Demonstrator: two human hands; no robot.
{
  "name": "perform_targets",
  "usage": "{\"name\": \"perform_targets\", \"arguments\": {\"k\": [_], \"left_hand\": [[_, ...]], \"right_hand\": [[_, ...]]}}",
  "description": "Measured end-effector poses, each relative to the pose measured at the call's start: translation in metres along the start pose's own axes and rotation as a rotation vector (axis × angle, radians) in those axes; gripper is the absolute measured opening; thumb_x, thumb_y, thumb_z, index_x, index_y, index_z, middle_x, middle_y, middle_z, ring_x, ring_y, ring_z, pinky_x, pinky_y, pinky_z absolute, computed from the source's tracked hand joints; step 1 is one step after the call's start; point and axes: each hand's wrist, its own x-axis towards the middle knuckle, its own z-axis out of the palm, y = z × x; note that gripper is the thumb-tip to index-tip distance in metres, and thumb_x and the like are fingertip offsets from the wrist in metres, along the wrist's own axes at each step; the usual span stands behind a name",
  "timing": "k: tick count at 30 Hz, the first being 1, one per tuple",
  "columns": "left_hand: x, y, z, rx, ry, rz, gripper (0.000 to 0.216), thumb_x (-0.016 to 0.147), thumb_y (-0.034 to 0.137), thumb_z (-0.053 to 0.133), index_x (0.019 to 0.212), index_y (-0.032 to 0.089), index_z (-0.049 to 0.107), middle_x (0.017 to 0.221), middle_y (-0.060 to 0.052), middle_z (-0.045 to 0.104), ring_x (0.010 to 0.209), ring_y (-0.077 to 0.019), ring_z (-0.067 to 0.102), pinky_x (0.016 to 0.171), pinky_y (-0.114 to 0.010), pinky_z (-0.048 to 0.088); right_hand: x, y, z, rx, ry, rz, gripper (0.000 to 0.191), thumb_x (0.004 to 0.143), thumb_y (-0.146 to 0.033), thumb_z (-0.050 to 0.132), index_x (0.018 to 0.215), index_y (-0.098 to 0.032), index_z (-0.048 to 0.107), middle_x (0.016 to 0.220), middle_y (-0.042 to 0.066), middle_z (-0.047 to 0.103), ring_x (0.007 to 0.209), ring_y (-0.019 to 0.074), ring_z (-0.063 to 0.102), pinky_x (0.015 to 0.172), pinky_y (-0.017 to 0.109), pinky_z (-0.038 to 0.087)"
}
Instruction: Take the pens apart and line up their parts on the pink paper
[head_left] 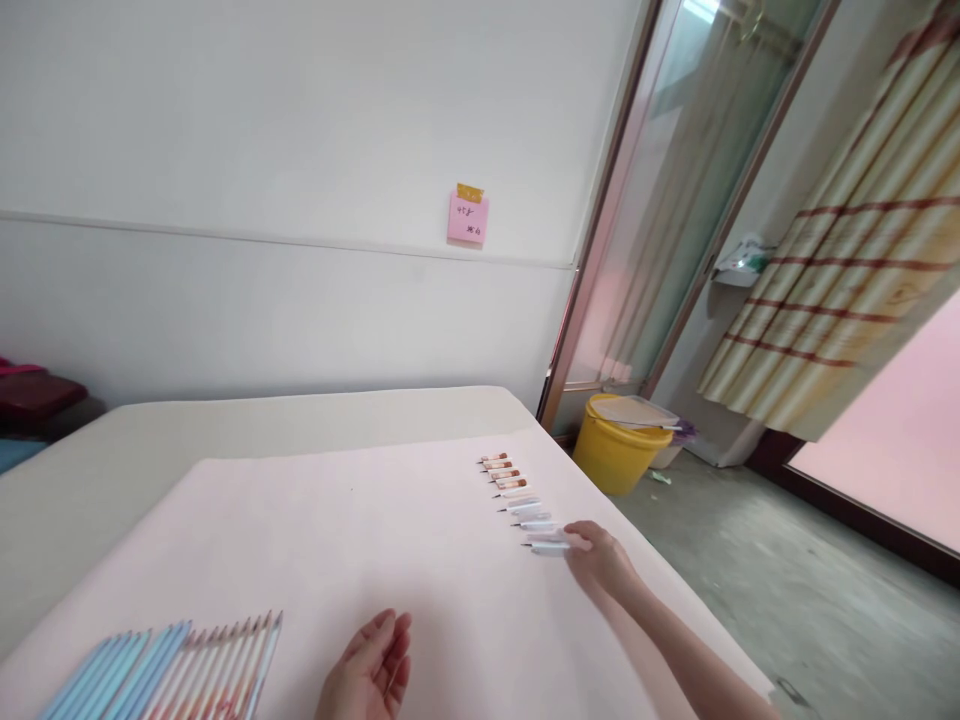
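Observation:
On the pale sheet (300, 520), my right hand (604, 558) reaches to the right side. Its fingers close on the back end of a whitish pen (547, 548), the nearest in a slanting row; the grip is partly hidden. Farther up that row lie pens with brown ends (502, 472) and other whitish pens (517, 506), tips pointing left. My left hand (367, 670) is at the bottom middle, palm turned inward, fingers loosely bent and apart, with nothing in it. To its left, blue pencils (112, 675) and white patterned pencils (225, 670) lie side by side, tips pointing away.
The sheet covers part of a cream table (330, 420) against a white wall (300, 120). A pink note (467, 218) is taped there. Past the table's right edge stands a yellow bucket (619, 450) with a lid on top. A curtain (847, 260) hangs at right.

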Motion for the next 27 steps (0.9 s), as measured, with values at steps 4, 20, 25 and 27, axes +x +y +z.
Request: {"name": "perform_targets", "arguments": {"k": [4, 20, 25, 27], "left_hand": [[-0.003, 0.0, 0.0, -0.006, -0.02, 0.004, 0.02, 0.07, 0.007, 0.063, 0.087, 0.014, 0.055, 0.086, -0.009, 0.066, 0.063, -0.0112, 0.064, 0.054, -0.019, 0.051], [-0.006, 0.007, 0.003, -0.043, -0.024, -0.001, 0.02, 0.07, 0.005, 0.062, 0.086, 0.014, 0.055, 0.085, -0.008, 0.066, 0.062, -0.0106, 0.063, 0.053, -0.018, 0.051], [-0.014, 0.01, 0.007, -0.051, -0.02, 0.015, 0.019, 0.07, 0.005, 0.061, 0.085, 0.014, 0.054, 0.087, -0.01, 0.065, 0.063, -0.0114, 0.063, 0.053, -0.019, 0.051], [-0.015, 0.01, 0.006, -0.052, -0.026, 0.016, 0.019, 0.07, 0.005, 0.062, 0.085, 0.014, 0.054, 0.087, -0.01, 0.065, 0.063, -0.0115, 0.063, 0.053, -0.019, 0.051]], "right_hand": [[-0.021, -0.009, 0.002, -0.162, -0.006, -0.113, 0.036, 0.065, -0.02, 0.049, 0.099, -0.024, 0.061, 0.109, 0.006, 0.058, 0.1, 0.0231, 0.052, 0.081, 0.032, 0.04], [-0.012, -0.023, 0.015, -0.502, 0.028, -0.337, 0.023, 0.077, -0.015, 0.042, 0.092, -0.022, 0.058, 0.096, 0.006, 0.06, 0.086, 0.0206, 0.054, 0.074, 0.029, 0.037], [-0.016, -0.028, 0.018, -0.551, 0.009, -0.422, 0.021, 0.085, -0.021, 0.036, 0.085, -0.021, 0.058, 0.092, 0.006, 0.06, 0.084, 0.0193, 0.055, 0.076, 0.029, 0.036], [-0.015, -0.029, 0.018, -0.569, 0.01, -0.443, 0.021, 0.085, -0.022, 0.037, 0.085, -0.021, 0.058, 0.092, 0.007, 0.06, 0.084, 0.0199, 0.055, 0.075, 0.03, 0.036]]}}
